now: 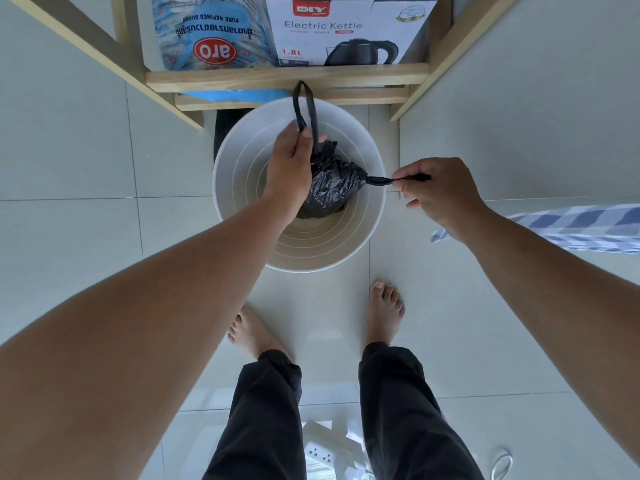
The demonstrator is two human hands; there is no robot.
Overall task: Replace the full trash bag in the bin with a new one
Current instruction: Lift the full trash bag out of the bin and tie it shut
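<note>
A round white bin [239,161] stands on the tiled floor below me. Inside it sits a black trash bag [332,181], gathered shut at the top. My left hand [291,164] is over the bin and grips one black drawstring loop [306,105], which sticks up toward the shelf. My right hand [440,195] is just outside the bin's right rim and pinches the other drawstring [381,180], pulled taut to the right. My left forearm hides part of the bag's left side.
A wooden shelf [287,77] stands right behind the bin, holding a blue sugar bag [211,32] and an electric kettle box [346,32]. My bare feet [384,313] are near the bin. A checked cloth [571,226] hangs at right. A white power strip [318,453] lies between my legs.
</note>
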